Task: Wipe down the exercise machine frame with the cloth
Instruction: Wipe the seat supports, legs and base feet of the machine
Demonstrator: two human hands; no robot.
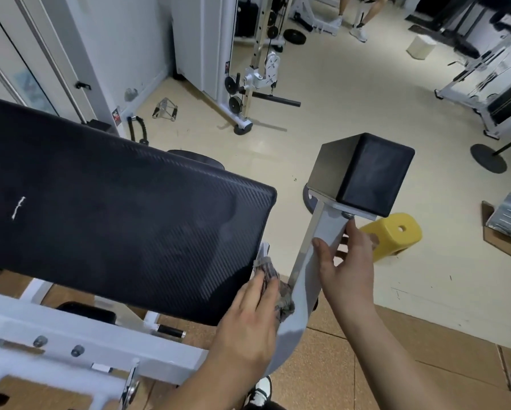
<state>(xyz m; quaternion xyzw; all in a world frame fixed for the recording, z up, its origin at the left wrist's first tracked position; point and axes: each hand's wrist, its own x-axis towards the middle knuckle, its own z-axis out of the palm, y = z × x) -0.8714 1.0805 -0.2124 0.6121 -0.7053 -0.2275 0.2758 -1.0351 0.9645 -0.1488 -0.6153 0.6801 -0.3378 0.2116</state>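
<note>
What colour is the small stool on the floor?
The stool is yellow; the head view shows it clearly.

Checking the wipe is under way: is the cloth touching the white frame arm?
Touching. Head view: the left hand holds the cloth against the frame arm, no gap.
</note>
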